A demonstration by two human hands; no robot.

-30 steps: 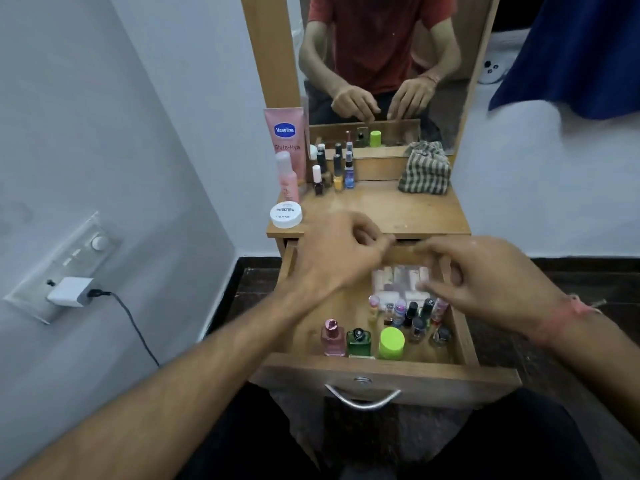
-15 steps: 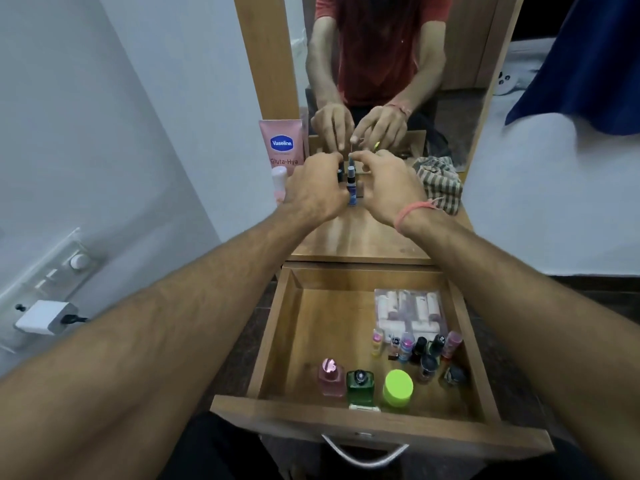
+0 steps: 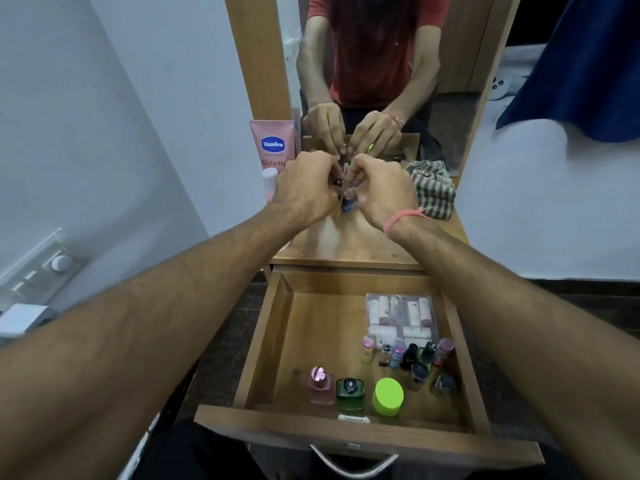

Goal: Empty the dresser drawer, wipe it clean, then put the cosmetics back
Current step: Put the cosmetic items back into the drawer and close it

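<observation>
Small bottles (image 3: 347,202) on dresser top, pinched between both hands

Small bottles (image 3: 347,202) mostly hidden behind left hand (image 3: 306,188), right hand (image 3: 382,190).

I see a brown wooden drawer (image 3: 273,344) with a smooth, faintly shiny floor and a curved polished metal handle (image 3: 353,464) on its front edge. Along that front edge stand a pink clear-glass perfume bottle (image 3: 320,384), a green glossy glass bottle (image 3: 350,393) and a jar with a matt lime-green plastic lid (image 3: 388,394). At the drawer's right rear corner lies a clear glossy plastic packet of small white tubes (image 3: 401,315). The brown wooden dresser top (image 3: 346,244) looks smooth with a dull sheen. At its right rear corner sits a crumpled green-and-beige checked cloth (image 3: 434,192); at its left rear stands a pink glossy plastic lotion tube (image 3: 272,143).
</observation>
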